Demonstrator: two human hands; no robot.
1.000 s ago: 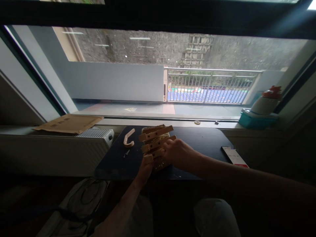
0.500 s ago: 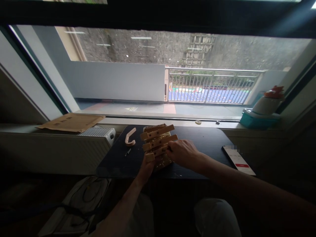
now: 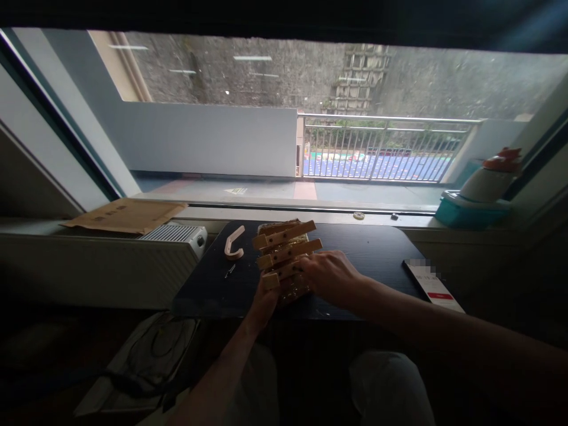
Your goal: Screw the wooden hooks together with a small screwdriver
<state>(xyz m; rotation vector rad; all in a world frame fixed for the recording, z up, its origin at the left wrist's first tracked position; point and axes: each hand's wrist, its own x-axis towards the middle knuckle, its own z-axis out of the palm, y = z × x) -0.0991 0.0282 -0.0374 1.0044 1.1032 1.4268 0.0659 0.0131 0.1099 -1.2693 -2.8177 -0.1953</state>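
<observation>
Three pale wooden hooks lie side by side across a gold, shiny-wrapped block (image 3: 295, 290) on the dark table. Dark screw holes or screw heads show along their bars. My left hand (image 3: 262, 305) is closed around the near wooden hook (image 3: 271, 280), at its curved left end. Over the right part of that same hook, my right hand (image 3: 331, 269) has its fingers pinched together by a hole; whatever is between the fingertips is hidden. The middle hook (image 3: 288, 255) and the far hook (image 3: 286, 236) lie just beyond my hands.
A loose wooden hook (image 3: 233, 244) and a few small screws (image 3: 229, 271) lie on the table (image 3: 373, 254) to the left. A phone (image 3: 432, 284) rests at the right edge. Behind are a radiator (image 3: 177, 236), a brown envelope (image 3: 126, 215) and a teal box (image 3: 470, 210).
The view has tilted slightly downward. My right fingers have shifted a little at the near hook, with the knuckles turned. My left hand keeps its hold.
</observation>
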